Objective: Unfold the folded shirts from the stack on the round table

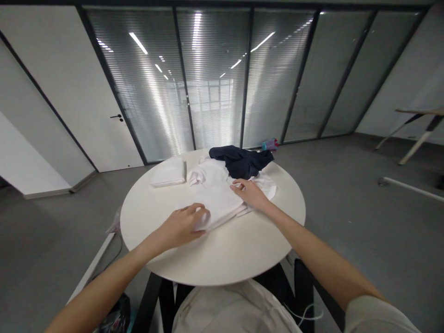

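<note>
A white garment [218, 201], perhaps a shirt, lies partly folded on the round white table [222, 263]. At its near left corner is my left hand [185, 224], with thumb and curved fingers apart on either side of the cloth's edge. My right hand [252, 193] rests on the right part of the garment, fingers reaching left over the fabric and spread a little. Whether cloth is tucked under those fingertips is hard to see. Beyond the right hand, a crumpled dark navy garment [243, 161] lies over the far side of the white cloth.
A neatly folded white bundle [169, 172] sits at the table's far left. Behind the table, a blue and pink object [269, 144] is near the glass partition [215, 92]. Another table [419, 112] stands at right. Dark chair parts [303, 282] are close beneath me.
</note>
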Demonstrator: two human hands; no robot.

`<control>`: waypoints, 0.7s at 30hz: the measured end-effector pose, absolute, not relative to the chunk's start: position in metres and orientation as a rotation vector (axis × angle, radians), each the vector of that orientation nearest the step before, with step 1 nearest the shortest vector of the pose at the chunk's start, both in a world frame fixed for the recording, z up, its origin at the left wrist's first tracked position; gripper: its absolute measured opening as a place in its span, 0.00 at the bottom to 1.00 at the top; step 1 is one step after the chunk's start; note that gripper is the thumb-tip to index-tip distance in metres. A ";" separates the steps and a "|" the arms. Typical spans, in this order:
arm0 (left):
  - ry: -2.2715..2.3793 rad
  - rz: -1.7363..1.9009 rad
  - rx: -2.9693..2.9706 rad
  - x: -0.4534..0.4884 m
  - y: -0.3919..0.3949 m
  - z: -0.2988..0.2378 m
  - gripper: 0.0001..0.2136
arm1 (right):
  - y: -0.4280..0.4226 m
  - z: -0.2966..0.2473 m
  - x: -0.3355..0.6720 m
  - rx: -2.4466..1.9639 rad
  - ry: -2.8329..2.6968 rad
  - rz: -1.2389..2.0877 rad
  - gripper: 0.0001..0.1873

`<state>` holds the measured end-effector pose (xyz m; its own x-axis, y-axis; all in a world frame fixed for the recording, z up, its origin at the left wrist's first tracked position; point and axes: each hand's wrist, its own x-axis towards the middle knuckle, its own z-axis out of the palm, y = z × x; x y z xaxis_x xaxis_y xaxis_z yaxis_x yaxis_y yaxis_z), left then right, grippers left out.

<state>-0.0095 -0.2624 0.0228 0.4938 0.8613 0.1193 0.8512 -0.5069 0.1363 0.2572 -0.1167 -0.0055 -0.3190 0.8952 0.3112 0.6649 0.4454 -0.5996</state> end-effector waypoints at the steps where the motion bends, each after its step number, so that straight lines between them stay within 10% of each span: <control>1: 1.597 0.270 2.624 -0.008 -0.262 0.023 0.16 | -0.116 -0.007 0.258 -1.264 -2.069 0.521 0.20; 11: 1.255 1.545 1.058 -0.050 -0.255 0.047 0.19 | -0.109 -0.012 0.266 -0.989 -1.972 0.819 0.23; 21: 2.016 1.216 1.947 -0.113 -0.298 0.025 0.22 | -0.127 -0.012 0.252 -0.953 -2.479 0.467 0.13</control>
